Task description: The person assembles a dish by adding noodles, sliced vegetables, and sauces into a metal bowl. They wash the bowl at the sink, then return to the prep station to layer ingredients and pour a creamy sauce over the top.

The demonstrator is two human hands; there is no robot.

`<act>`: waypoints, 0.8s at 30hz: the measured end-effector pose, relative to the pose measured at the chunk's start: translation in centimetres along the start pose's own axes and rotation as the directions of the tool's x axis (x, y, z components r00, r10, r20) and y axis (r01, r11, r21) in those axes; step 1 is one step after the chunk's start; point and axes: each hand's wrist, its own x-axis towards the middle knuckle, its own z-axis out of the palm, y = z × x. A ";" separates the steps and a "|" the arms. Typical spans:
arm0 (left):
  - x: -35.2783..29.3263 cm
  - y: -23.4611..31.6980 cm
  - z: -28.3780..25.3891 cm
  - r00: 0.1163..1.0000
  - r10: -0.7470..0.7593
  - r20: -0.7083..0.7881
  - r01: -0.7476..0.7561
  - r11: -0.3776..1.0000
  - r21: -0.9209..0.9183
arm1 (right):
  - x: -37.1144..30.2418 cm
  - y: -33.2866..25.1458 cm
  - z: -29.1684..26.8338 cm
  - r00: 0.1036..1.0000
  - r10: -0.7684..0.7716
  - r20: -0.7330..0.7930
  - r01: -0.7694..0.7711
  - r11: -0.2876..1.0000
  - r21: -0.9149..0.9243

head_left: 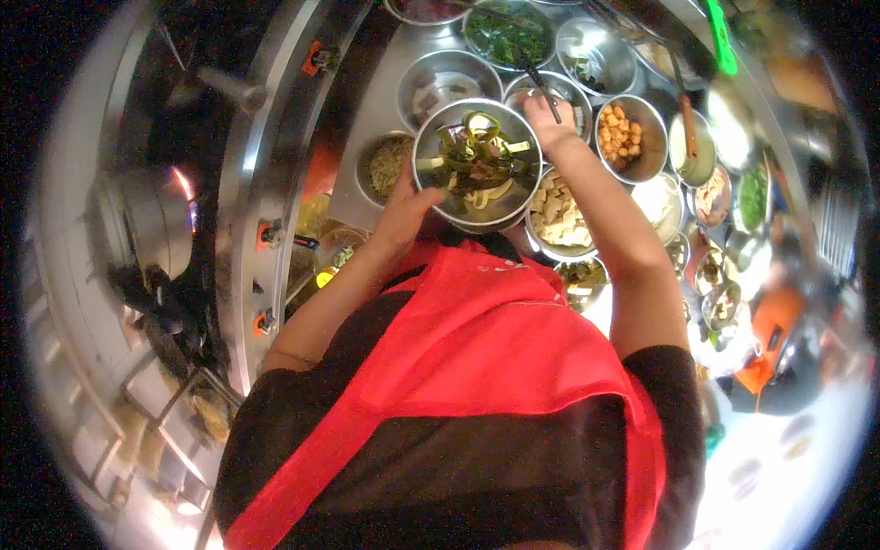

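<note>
My left hand [409, 209] grips the rim and side of a metal bowl [419, 183], thumb over the edge. In the bowl lie dark green strips and pale yellow strips [486, 156]. My right hand [548, 121] reaches into another metal bowl [576, 90] just behind and to the right; its fingertips are hidden. A dark utensil handle [541, 87] crosses close over that hand, and I cannot tell whether the hand touches it. Beneath my right forearm stands a bowl of pale cut pieces [559, 215].
Around my hands stand a bowl of chopped greens [509, 35], a bowl of orange-brown chunks [621, 137] and a bowl of pale shreds [389, 165]. A stove with a large pot [151, 220] and a visible flame [183, 183] is at the left. An orange device [772, 337] lies far right.
</note>
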 end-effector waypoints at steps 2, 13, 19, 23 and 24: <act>-0.2 0.2 0.1 1.000 -0.014 0.000 0.014 1.000 -0.016 | -0.1 -0.1 -0.7 0.980 0.200 0.012 -0.199 0.965 0.169; 0.1 0.3 0.9 0.998 0.026 0.058 -0.042 0.957 0.286 | -7.3 -0.2 -7.6 0.746 0.555 -0.368 0.039 0.515 0.856; 0.9 -0.5 1.8 0.994 -0.034 0.101 0.011 0.974 0.228 | -12.1 -4.8 -13.9 0.987 0.049 -0.152 0.108 0.493 0.863; 1.6 0.1 2.5 0.987 0.034 0.154 -0.089 0.925 0.369 | -9.4 -0.2 -14.3 0.951 0.235 -0.199 0.076 0.446 0.892; 1.6 0.2 2.5 0.991 -0.047 0.127 0.006 0.953 0.303 | -7.8 1.8 -14.5 0.922 0.323 -0.213 -0.003 0.558 0.830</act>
